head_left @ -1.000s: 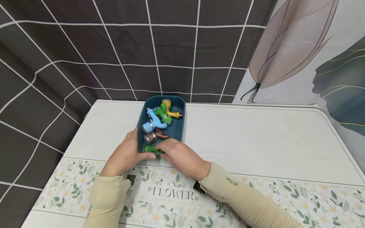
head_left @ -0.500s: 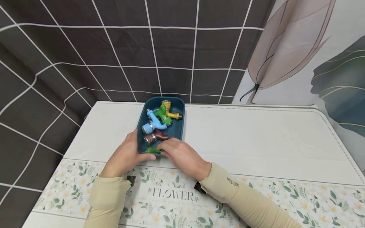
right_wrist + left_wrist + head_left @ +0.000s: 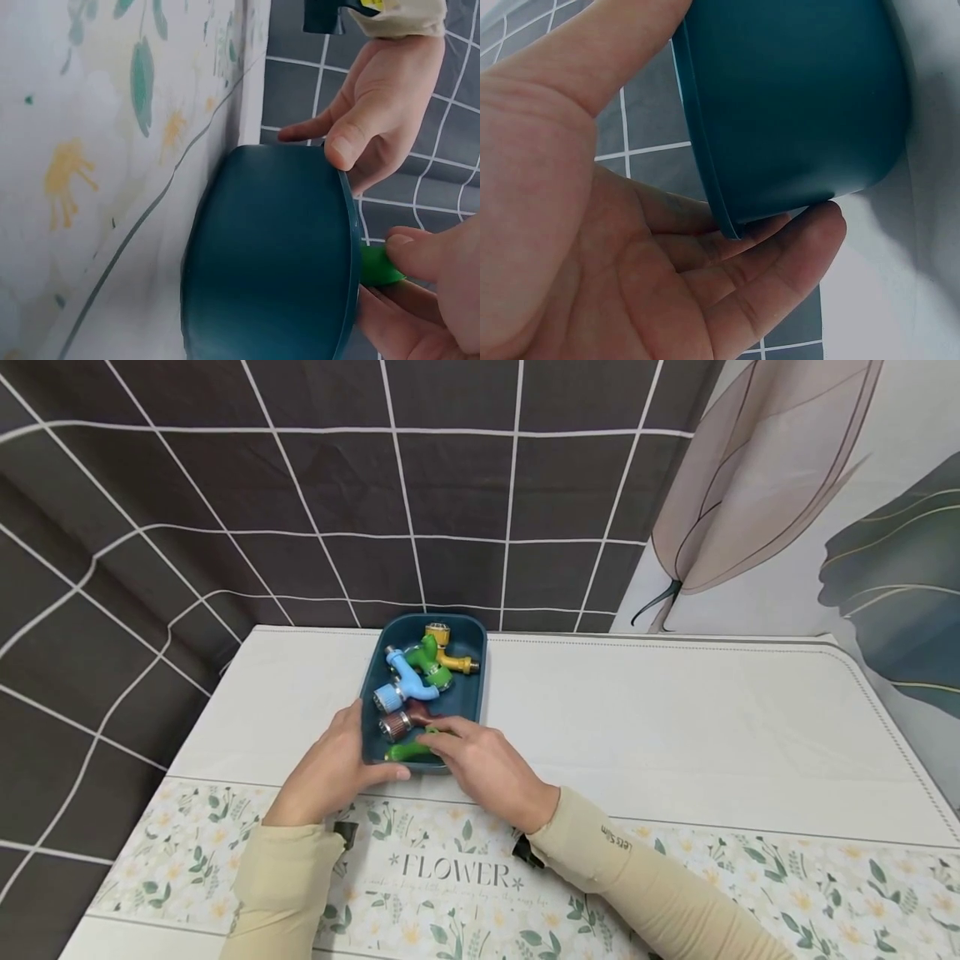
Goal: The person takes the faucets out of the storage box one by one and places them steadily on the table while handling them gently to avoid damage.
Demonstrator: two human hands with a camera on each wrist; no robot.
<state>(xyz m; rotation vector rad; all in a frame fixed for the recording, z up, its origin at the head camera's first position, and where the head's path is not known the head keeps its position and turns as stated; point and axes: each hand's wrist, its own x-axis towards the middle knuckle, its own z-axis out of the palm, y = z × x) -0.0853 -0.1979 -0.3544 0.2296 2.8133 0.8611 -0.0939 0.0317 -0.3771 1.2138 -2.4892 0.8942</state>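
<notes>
A dark teal plastic bin (image 3: 469, 700) holds several toy-coloured taps. My left hand (image 3: 333, 764) holds its near left corner, with the fingers along the side wall and the thumb across the front. In the left wrist view those fingertips (image 3: 829, 217) touch the bin's outer wall (image 3: 795, 105). My right hand (image 3: 491, 768) reaches over the near right rim and pinches a green tap (image 3: 405, 751) at the bin's front end. The right wrist view shows the thumb on this green tap (image 3: 381, 265) just above the rim; the fingers hide much of it.
Beyond the held tap lie a brown tap (image 3: 395, 724), a light blue tap (image 3: 408, 681), another green tap (image 3: 431, 660) and a yellow tap (image 3: 456, 662). The bin stands near the back edge of a white table (image 3: 660, 718), against a dark checked curtain (image 3: 465, 485).
My right hand has shifted slightly away from me, over the bin, and the green tap has turned in its fingers. My left hand stays at the bin's corner.
</notes>
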